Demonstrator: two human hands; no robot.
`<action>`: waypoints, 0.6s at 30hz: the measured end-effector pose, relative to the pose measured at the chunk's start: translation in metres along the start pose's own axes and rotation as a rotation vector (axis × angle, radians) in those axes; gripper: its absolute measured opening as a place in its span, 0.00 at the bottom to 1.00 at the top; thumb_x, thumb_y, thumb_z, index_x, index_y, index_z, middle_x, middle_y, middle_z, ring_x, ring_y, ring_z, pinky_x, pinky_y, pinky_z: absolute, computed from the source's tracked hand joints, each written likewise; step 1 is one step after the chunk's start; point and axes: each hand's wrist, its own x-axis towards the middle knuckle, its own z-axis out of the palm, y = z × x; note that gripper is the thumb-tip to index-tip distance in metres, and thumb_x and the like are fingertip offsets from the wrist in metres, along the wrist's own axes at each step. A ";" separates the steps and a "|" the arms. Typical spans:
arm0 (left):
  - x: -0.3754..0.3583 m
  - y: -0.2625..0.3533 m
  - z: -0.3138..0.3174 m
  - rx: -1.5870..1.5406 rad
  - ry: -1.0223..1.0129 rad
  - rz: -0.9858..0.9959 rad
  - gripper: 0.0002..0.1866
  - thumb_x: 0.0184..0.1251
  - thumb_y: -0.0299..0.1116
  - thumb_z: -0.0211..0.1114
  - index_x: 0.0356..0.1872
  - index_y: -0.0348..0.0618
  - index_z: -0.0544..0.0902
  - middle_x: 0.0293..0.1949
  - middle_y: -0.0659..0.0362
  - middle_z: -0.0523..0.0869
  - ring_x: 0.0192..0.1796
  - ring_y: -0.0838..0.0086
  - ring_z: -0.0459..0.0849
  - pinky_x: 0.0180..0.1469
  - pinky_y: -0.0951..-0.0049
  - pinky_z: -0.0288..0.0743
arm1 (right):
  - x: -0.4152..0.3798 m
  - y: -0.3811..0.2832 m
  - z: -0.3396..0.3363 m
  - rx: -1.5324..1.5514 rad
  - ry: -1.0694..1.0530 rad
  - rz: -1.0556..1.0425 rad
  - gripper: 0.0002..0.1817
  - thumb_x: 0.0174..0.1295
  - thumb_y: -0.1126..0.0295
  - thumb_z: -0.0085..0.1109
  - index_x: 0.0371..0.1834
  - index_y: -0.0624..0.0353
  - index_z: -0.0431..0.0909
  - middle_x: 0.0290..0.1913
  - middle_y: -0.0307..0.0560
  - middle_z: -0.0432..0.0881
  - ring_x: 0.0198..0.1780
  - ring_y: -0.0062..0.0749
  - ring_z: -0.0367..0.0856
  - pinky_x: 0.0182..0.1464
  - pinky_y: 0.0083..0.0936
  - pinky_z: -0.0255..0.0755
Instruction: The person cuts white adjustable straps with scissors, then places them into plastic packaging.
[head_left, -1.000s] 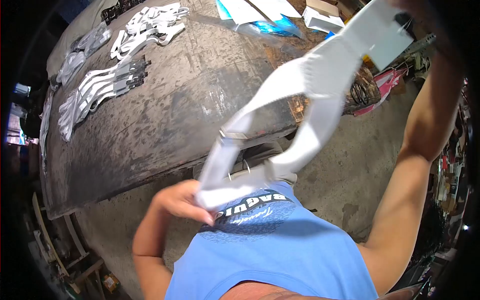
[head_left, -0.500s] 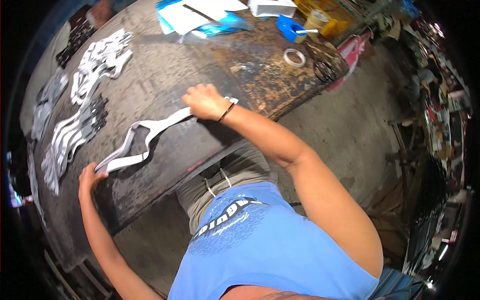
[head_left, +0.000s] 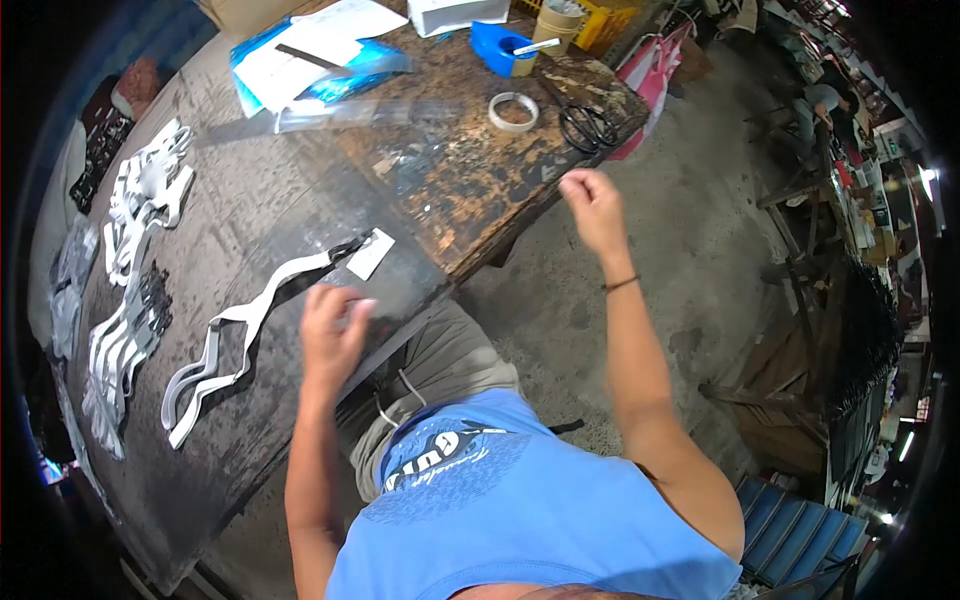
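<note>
A white elastic strap (head_left: pixel 245 318) with a split, looped end lies on the dark table, with a black piece and a white tag (head_left: pixel 371 254) at its upper end. My left hand (head_left: pixel 335 330) is just above the table's near edge, close to the strap, thumb apart from its bent fingers, holding nothing I can see. Beyond the table's right edge, my right hand (head_left: pixel 597 215) is in the air with fingers pressed together; whatever they may hold is hidden. Black-handled scissors (head_left: pixel 588 127) lie on the table just past that hand.
Bundled white straps (head_left: pixel 150 190) and a row of grey-white straps (head_left: pixel 115 360) lie at the left. Tape (head_left: pixel 513 112), a blue dispenser (head_left: pixel 492 48), papers in blue plastic (head_left: pixel 300 60) and a white box (head_left: pixel 455 15) are at the far side. A person works at far right.
Both hands have let go of the strap, which now lies on the table. My left hand has moved right, my right hand right past the table's edge. The view has shifted.
</note>
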 end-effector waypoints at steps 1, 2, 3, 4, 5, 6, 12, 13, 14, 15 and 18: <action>0.010 0.007 0.025 0.047 -0.051 0.070 0.09 0.55 0.30 0.72 0.34 0.39 0.81 0.35 0.53 0.78 0.39 0.60 0.79 0.39 0.66 0.74 | 0.020 0.021 -0.010 -0.088 0.071 -0.042 0.09 0.58 0.68 0.62 0.37 0.63 0.82 0.36 0.49 0.82 0.39 0.39 0.81 0.44 0.30 0.74; 0.020 0.016 0.048 0.017 -0.043 0.097 0.10 0.55 0.31 0.72 0.34 0.40 0.82 0.35 0.53 0.78 0.39 0.58 0.78 0.41 0.64 0.73 | 0.042 0.040 -0.020 -0.175 0.136 -0.083 0.09 0.59 0.69 0.62 0.38 0.63 0.81 0.36 0.51 0.82 0.39 0.40 0.81 0.45 0.31 0.74; 0.028 0.025 0.068 -0.010 -0.035 0.118 0.10 0.55 0.32 0.72 0.33 0.40 0.82 0.35 0.53 0.78 0.40 0.57 0.78 0.42 0.62 0.73 | 0.062 0.051 -0.027 -0.240 0.143 -0.128 0.10 0.59 0.69 0.61 0.41 0.62 0.81 0.38 0.52 0.82 0.41 0.42 0.81 0.46 0.34 0.74; 0.035 0.026 0.088 -0.028 -0.028 0.107 0.10 0.54 0.33 0.73 0.33 0.41 0.82 0.35 0.53 0.78 0.41 0.57 0.77 0.43 0.61 0.72 | 0.080 0.064 -0.030 -0.297 0.139 -0.169 0.12 0.60 0.69 0.60 0.44 0.62 0.80 0.39 0.54 0.82 0.43 0.45 0.81 0.48 0.36 0.74; 0.040 0.026 0.103 -0.038 -0.023 0.085 0.11 0.54 0.34 0.73 0.33 0.41 0.82 0.34 0.53 0.78 0.41 0.57 0.77 0.44 0.61 0.71 | 0.097 0.076 -0.030 -0.374 0.103 -0.200 0.14 0.60 0.68 0.60 0.48 0.62 0.79 0.42 0.57 0.81 0.46 0.49 0.80 0.50 0.39 0.73; 0.045 0.030 0.114 0.006 -0.037 0.022 0.12 0.53 0.36 0.74 0.33 0.41 0.82 0.35 0.54 0.78 0.43 0.57 0.76 0.45 0.61 0.70 | 0.111 0.085 -0.029 -0.445 0.067 -0.232 0.17 0.60 0.68 0.60 0.51 0.61 0.77 0.45 0.59 0.81 0.49 0.52 0.80 0.52 0.42 0.73; 0.078 0.044 0.162 0.171 0.026 0.147 0.19 0.52 0.47 0.74 0.34 0.42 0.82 0.39 0.53 0.77 0.46 0.56 0.74 0.48 0.58 0.68 | 0.154 0.098 -0.021 -0.778 -0.252 0.013 0.28 0.60 0.60 0.62 0.61 0.63 0.70 0.55 0.63 0.77 0.58 0.57 0.76 0.58 0.47 0.71; 0.082 0.048 0.167 0.210 0.039 0.178 0.21 0.51 0.50 0.74 0.34 0.41 0.82 0.41 0.53 0.76 0.46 0.56 0.73 0.49 0.58 0.67 | 0.152 0.085 -0.023 -0.821 -0.305 0.006 0.29 0.60 0.57 0.62 0.61 0.63 0.70 0.56 0.62 0.77 0.59 0.56 0.76 0.58 0.47 0.71; 0.084 0.050 0.172 0.220 0.037 0.176 0.21 0.51 0.50 0.74 0.34 0.41 0.82 0.41 0.53 0.76 0.46 0.56 0.73 0.49 0.58 0.67 | 0.149 0.086 -0.022 -0.811 -0.309 0.006 0.29 0.60 0.57 0.62 0.61 0.63 0.70 0.56 0.62 0.77 0.59 0.56 0.76 0.58 0.47 0.71; 0.087 0.053 0.176 0.254 0.014 0.145 0.23 0.51 0.51 0.74 0.34 0.41 0.82 0.41 0.53 0.76 0.47 0.56 0.73 0.49 0.58 0.66 | 0.149 0.087 -0.021 -0.801 -0.292 -0.003 0.31 0.59 0.56 0.64 0.61 0.63 0.70 0.57 0.62 0.77 0.59 0.56 0.75 0.59 0.46 0.71; 0.092 0.052 0.188 0.296 0.013 0.099 0.20 0.53 0.49 0.73 0.33 0.41 0.82 0.40 0.54 0.76 0.47 0.58 0.73 0.48 0.58 0.65 | 0.160 0.109 -0.021 -0.744 -0.341 0.029 0.34 0.56 0.54 0.66 0.62 0.63 0.70 0.57 0.62 0.77 0.60 0.56 0.75 0.60 0.45 0.71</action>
